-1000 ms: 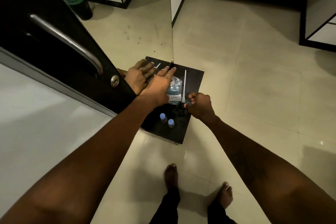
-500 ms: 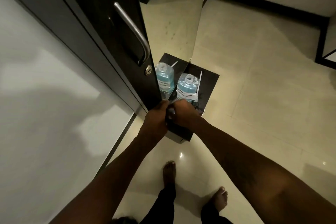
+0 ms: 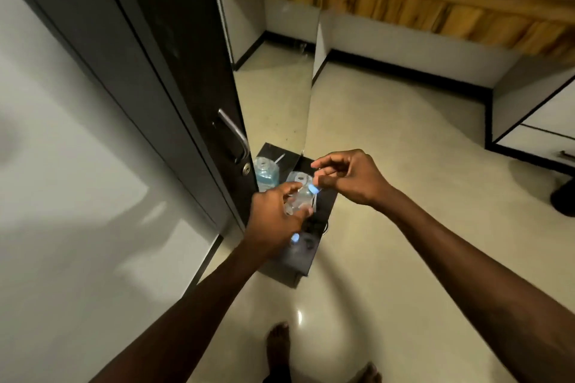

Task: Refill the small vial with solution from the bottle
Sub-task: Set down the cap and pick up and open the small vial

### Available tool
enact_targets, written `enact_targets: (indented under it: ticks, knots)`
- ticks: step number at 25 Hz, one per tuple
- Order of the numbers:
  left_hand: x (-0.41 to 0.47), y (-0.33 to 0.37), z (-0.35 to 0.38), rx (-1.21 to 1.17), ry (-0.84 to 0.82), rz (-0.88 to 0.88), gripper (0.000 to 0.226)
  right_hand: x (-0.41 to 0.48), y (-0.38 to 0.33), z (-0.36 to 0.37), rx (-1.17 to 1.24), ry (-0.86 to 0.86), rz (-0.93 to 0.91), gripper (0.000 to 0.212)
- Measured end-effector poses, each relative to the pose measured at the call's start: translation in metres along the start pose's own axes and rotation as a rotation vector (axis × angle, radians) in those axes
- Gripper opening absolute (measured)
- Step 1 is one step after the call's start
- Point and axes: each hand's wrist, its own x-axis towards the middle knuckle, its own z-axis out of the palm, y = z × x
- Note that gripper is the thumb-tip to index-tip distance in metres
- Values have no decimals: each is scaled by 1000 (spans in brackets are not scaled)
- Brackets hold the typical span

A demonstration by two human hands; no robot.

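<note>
Both your hands are raised over the low black stand [image 3: 306, 261], and the refill is only at its start. Your left hand [image 3: 273, 221] grips the small vial [image 3: 300, 200] around its clear body. The vial is tilted, with the blue cap [image 3: 313, 188] pointing toward your right hand [image 3: 354, 179]. The cap is still on the vial, so no solution has gone in yet. The vial looks nearly empty, though the light is dim.

Your right hand has its fingers curled, with the thumb just beside the cap and the forefinger lifted above it. Whether it already pinches the cap I cannot tell.

The bottle [image 3: 295, 178] of blue solution is on the stand, behind the vial and partly hidden by it. It is next to the mirror [image 3: 273, 102], which shows its reflection. A second blue-capped vial [image 3: 295, 238] is on the near part of the stand, below your left hand.

In my judgement, you must now take the cap off, bring solution from the bottle into the vial, and then close the vial again. Almost all the work is ahead.
</note>
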Motion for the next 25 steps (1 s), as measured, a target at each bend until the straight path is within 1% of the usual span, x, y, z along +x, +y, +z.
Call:
enact_targets:
  ticks: [3,5,7,9,10,12,14,16,17,18,19,20,22,23,25]
  knots:
    - [7,67,-10,-138,67,114,44,-24,-52,-72,10,50,-76,23]
    - [10,103,-17,-209,90,174,42,-40,-83,-102,-115,77,-164,17]
    - [10,129,-23,-261,65,206,39,-56,-108,-119,-268,66,-230,23]
    - [10,145,-27,-274,14,252,33,-68,-124,-129,-404,68,-251,31]
    - [9,150,-29,-288,-23,266,31,-73,-129,-133,-452,65,-263,31]
    - [10,151,-31,-370,-116,238,31,-77,-134,-138,-454,34,-280,23]
    - [10,144,-33,-441,-161,206,34,-79,-135,-142,-375,-56,-265,16]
    - [8,136,-36,-474,-151,193,34,-79,-137,-143,-337,-175,-273,31]
    - [6,132,-37,-477,-136,192,34,-78,-138,-139,-342,-204,-274,39]
    - [4,128,-39,-469,-121,197,34,-76,-138,-133,-373,-196,-258,43]
    - [2,125,-40,-457,-110,200,34,-74,-139,-126,-416,-172,-236,43]
    - [1,120,-42,-446,-100,199,33,-70,-139,-116,-463,-150,-230,39]
    - [1,112,-44,-413,-103,197,32,-64,-139,-102,-553,-124,-285,27]
    - [1,107,-45,-399,-132,187,31,-61,-139,-97,-591,-125,-329,21]
    - [4,96,-50,-440,-265,130,28,-56,-137,-91,-645,-170,-405,11]
